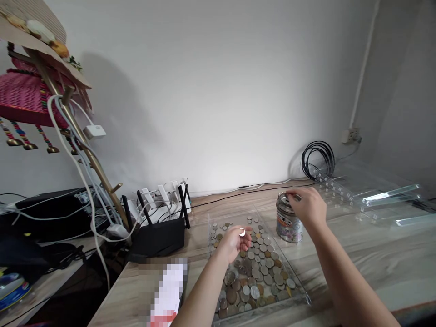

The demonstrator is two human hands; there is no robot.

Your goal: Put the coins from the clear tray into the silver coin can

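Your left hand [233, 243] pinches one bright coin [242, 232] between fingertips, hovering over the clear tray [299, 295] of loose coins [254, 268] in the middle of the desk [374, 254]; a light pinch like that could let it slip back into the pile, or off the low rim toward the router [158, 236]. Your right hand [308, 206] is closed on something small at the top of the tin [289, 222], just beside the tray. Press sideways there and the narrow tin may tip, or the piece may miss its mouth and roll.
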